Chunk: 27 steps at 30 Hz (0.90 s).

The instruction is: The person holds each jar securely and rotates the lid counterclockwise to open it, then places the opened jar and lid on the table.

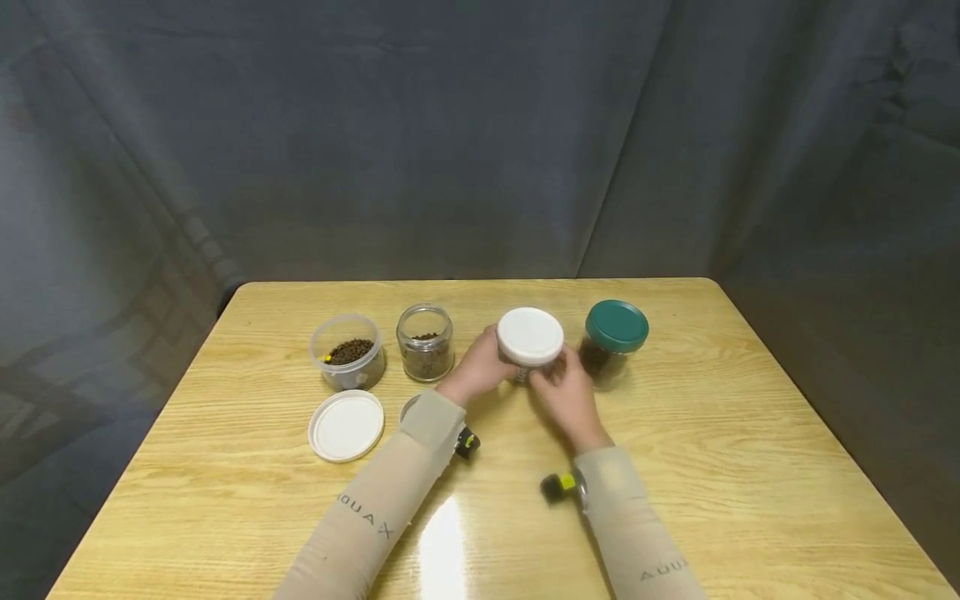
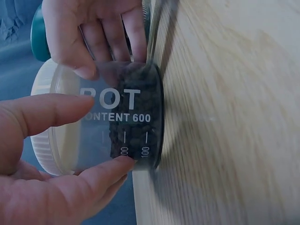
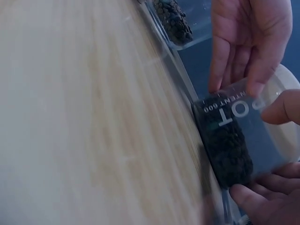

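Both hands hold a clear plastic jar with a white lid [image 1: 530, 333] at the middle of the table. Dark pellets fill its lower part, and "POT" and "CONTENT 600" are printed on its wall [image 2: 115, 108]. The left hand [image 1: 480, 367] grips the jar's left side, thumb and fingers spread around it. On the right side, the right hand [image 1: 567, 398] has its thumb in front and its fingers around the wall. In the right wrist view the jar's base [image 3: 211, 152] is close over the tabletop. The lid covers the jar's mouth.
Right of the hands stands a jar with a green lid [image 1: 617, 326]. To the left are an uncovered glass jar [image 1: 427, 358] and an uncovered plastic tub [image 1: 352, 375], both with brown pellets. A white lid [image 1: 346, 426] lies before the tub; another lid [image 1: 408, 407] is partly behind the left sleeve.
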Tool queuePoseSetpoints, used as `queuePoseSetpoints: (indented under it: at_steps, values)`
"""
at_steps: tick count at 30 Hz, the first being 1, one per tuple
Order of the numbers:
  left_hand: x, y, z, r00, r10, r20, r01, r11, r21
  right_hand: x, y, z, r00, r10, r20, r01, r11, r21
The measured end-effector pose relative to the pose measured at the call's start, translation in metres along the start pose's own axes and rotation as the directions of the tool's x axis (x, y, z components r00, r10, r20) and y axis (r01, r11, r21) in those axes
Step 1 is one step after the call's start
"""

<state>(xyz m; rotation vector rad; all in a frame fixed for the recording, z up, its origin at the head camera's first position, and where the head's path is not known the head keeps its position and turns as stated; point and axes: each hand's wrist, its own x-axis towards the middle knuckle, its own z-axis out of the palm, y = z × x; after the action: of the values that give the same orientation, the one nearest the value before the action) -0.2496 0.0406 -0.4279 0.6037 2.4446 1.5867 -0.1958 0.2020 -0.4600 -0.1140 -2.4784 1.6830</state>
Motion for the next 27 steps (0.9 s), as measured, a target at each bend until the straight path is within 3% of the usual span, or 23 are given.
queuePoseSetpoints:
  at_steps: [7,14,20,27]
  values:
    - [-0.008,-0.002,-0.006,1.0,-0.007,0.026,0.006,0.999,0.037,-0.006,-0.001,-0.008,1.0,0.0,0.022,0.001,0.999,-0.035]
    - [-0.015,0.0,-0.011,0.998,0.034,0.049,-0.035,0.999,0.023,-0.008,-0.001,-0.015,0.999,-0.043,0.023,0.045,0.997,-0.066]
    - [-0.023,0.002,-0.013,0.994,0.087,0.062,-0.088,0.996,0.015,-0.011,0.0,-0.019,0.999,-0.022,0.033,0.024,0.998,-0.062]
    - [-0.035,0.002,-0.016,1.0,0.012,0.028,-0.013,0.999,0.047,-0.015,0.003,-0.021,0.998,-0.029,0.048,0.032,0.997,-0.065]
